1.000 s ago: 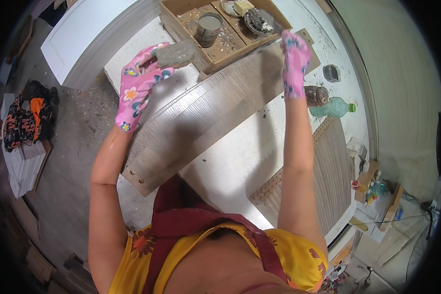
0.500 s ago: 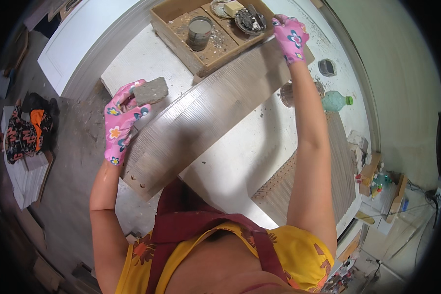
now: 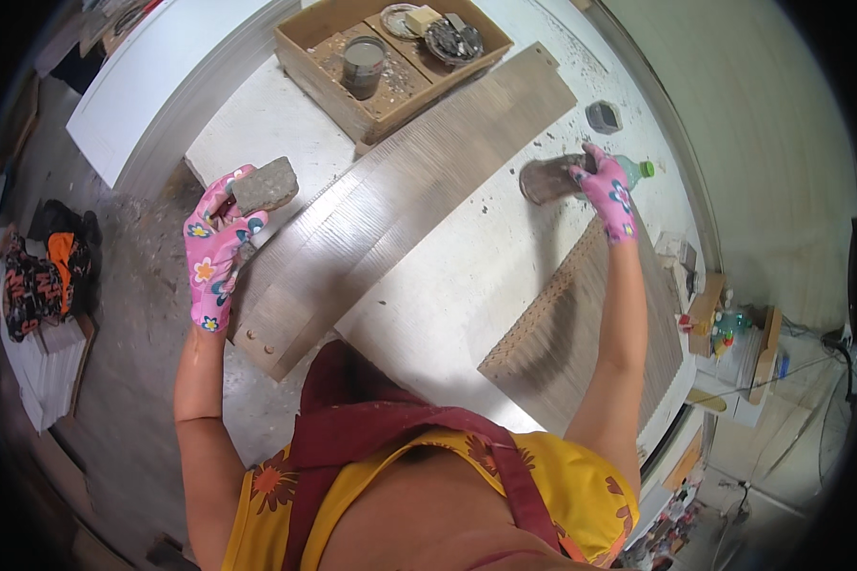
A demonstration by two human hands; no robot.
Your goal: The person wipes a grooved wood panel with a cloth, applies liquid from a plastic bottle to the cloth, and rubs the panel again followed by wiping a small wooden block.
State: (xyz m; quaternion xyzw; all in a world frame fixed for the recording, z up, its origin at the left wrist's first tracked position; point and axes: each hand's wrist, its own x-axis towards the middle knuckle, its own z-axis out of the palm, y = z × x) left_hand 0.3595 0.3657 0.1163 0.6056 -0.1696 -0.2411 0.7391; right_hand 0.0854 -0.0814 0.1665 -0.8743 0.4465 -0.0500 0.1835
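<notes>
My left hand point(image 3: 221, 249), in a pink flowered glove, is closed on a grey, rough-faced block point(image 3: 269, 187) and holds it up beside the left part of a long wood-grain board point(image 3: 400, 205). The board lies slantwise across the white work surface point(image 3: 428, 305), with small round holes near its ends. Farther right, my right hand point(image 3: 607, 195), gloved the same way, has its fingers around the end of a brownish see-through jar point(image 3: 545, 180). Part of the jar is hidden by the fingers. Just behind this hand lies a pale green bottle point(image 3: 632, 169) with a green cap.
A wooden tray point(image 3: 376, 122) beyond the board holds a cup of greyish liquid point(image 3: 363, 68), a dish of dark paste point(image 3: 453, 42) and a yellowish block point(image 3: 422, 19). A small dark cup point(image 3: 603, 117) stands near the far right edge. Stacked wood-grain boards point(image 3: 590, 333) lie at right.
My right hand has left the board's far end, come nearer and to the right, and taken hold of the jar. My left hand still holds the grey block, now turned somewhat. The view has shifted slightly.
</notes>
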